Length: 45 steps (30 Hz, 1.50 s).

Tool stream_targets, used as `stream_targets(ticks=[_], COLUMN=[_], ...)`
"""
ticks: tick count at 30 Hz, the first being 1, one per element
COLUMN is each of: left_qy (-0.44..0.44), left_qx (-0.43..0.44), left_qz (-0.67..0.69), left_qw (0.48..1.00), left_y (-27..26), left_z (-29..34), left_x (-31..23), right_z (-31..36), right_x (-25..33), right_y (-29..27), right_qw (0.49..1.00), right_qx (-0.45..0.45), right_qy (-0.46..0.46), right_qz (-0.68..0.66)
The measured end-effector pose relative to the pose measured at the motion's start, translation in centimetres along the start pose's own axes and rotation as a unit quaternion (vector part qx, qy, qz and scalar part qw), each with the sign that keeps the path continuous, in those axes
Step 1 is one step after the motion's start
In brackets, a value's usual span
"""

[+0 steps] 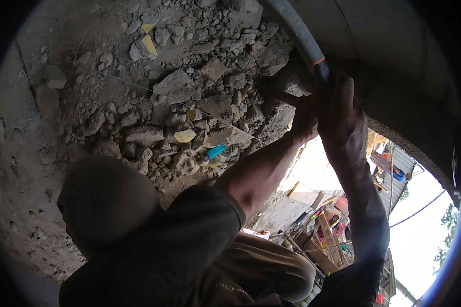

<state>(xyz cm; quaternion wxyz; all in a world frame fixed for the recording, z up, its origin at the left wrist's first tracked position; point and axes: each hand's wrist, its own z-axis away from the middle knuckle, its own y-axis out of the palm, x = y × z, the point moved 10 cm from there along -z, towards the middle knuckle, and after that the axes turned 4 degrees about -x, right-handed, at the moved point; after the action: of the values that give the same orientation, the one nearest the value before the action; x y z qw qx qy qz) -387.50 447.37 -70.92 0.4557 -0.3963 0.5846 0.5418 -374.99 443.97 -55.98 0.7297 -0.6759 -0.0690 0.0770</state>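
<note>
A thick grey pipe [295, 31] curves down from the top edge and ends in an orange ring and a black section. My right hand [343, 115] is closed at that black end, its fingers bent round it. Just left of it and touching it, my left hand [306, 118] is closed too. A dark, narrow piece [283, 96] sticks out leftward from the left fist, in deep shadow. What the left hand grips is hidden there, and so is the exact point where the two hands meet.
Broken stones and rubble [176, 87] cover the ground, with yellow fragments, a turquoise scrap [216, 151] and a thin string [189, 106] across them. A dark concrete surface [404, 82] overhangs at right. Planks and clutter [333, 238] lie beyond. A dark rounded shape [107, 199] at left is unclear.
</note>
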Motion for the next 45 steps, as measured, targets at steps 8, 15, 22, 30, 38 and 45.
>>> stream_targets(ticks=[8,15,22,30,38,45], left_qy=[0.115,0.029,-0.006,-0.065,-0.072,-0.053], left_qx=[-0.073,-0.020,-0.037,-0.031,-0.024,-0.005], left_qz=[-0.298,-0.005,0.095,0.321,0.360,0.263], left_qw=[0.945,0.999,0.995,0.944,0.930,0.963], left_y=[1.9,2.4,0.9,4.9,5.7,3.6], left_z=[0.2,0.5,-1.3,0.9,1.2,0.7], left_x=[1.7,1.3,4.7,6.7,6.5,5.5], right_z=[0.8,4.0,-1.2,3.0,4.7,4.8], right_x=[-1.5,-4.8,1.6,-4.5,-6.2,-3.9], right_y=[5.4,6.1,1.1,6.3,6.0,6.2], right_qw=[0.953,0.979,0.994,0.947,0.968,0.969], right_qx=[0.164,0.145,0.037,0.236,0.191,0.193], right_qy=[-0.134,-0.016,-0.075,-0.057,0.062,0.032], right_qz=[0.215,0.142,0.066,0.212,0.149,0.151])
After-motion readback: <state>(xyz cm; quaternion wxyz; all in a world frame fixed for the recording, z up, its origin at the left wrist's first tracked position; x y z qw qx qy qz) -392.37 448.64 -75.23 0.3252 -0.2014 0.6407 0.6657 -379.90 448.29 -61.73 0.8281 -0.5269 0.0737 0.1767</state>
